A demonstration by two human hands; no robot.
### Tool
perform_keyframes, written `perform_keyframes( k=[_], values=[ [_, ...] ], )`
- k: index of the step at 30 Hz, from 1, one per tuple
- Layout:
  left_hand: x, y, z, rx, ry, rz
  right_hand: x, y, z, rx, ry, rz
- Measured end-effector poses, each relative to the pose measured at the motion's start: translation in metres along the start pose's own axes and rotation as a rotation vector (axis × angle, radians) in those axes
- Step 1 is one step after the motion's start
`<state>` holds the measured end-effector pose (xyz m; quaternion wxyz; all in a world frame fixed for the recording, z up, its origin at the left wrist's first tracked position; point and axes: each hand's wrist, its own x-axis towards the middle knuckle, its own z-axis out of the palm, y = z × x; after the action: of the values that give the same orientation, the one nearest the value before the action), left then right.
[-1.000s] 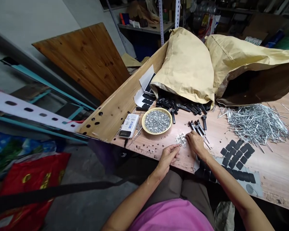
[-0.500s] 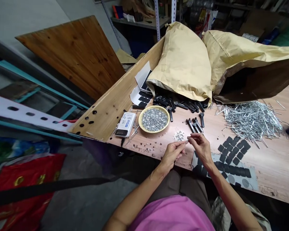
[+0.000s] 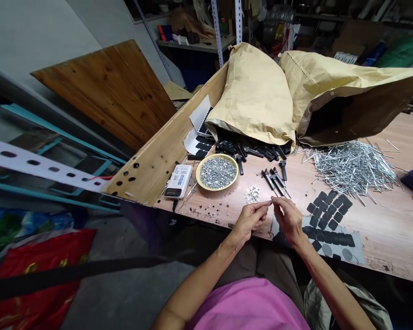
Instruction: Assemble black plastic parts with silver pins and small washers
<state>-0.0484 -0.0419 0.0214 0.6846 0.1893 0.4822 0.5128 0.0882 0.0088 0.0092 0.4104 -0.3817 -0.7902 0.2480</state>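
Observation:
My left hand (image 3: 248, 221) and my right hand (image 3: 288, 219) meet above the near edge of the wooden table (image 3: 392, 229), fingertips pinched together on a small metal pin (image 3: 269, 203). What the right fingers add to it is too small to make out. Just beyond the hands lies a small heap of silver washers (image 3: 252, 195). Left of that stands a yellow bowl (image 3: 217, 172) full of the same small silver parts. A few black plastic pieces (image 3: 274, 178) lie past my right hand.
A big pile of long metal pins (image 3: 353, 166) lies at the right. Two tan paper sacks (image 3: 258, 96) spill black parts at the back. A sheet of black pads (image 3: 330, 224) lies by my right wrist. A white power bank (image 3: 179, 180) sits left of the bowl.
My right hand left the washer heap and came back to meet my left hand. Both hands drew towards the table's near edge, pinching the pin between them.

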Motion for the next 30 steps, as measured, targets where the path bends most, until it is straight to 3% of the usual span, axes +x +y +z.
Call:
perform_keyframes(
  k=[4,8,15,21,30],
  values=[
    [-0.001,0.002,-0.001,0.027,-0.053,-0.053,-0.003,0.005,-0.008,-0.051,-0.056,-0.149],
    [-0.002,0.004,-0.002,0.080,-0.130,-0.081,0.000,-0.001,-0.017,-0.017,-0.055,-0.051],
    [-0.006,0.011,-0.004,0.153,-0.231,-0.087,0.005,-0.001,-0.031,0.240,-0.199,0.155],
    [-0.010,0.016,-0.007,0.182,-0.304,-0.116,0.013,-0.001,-0.045,0.258,-0.372,0.061],
    [-0.010,0.005,0.000,0.632,-0.142,0.430,0.012,-0.009,-0.057,-0.051,-0.419,-0.192]
  ],
)
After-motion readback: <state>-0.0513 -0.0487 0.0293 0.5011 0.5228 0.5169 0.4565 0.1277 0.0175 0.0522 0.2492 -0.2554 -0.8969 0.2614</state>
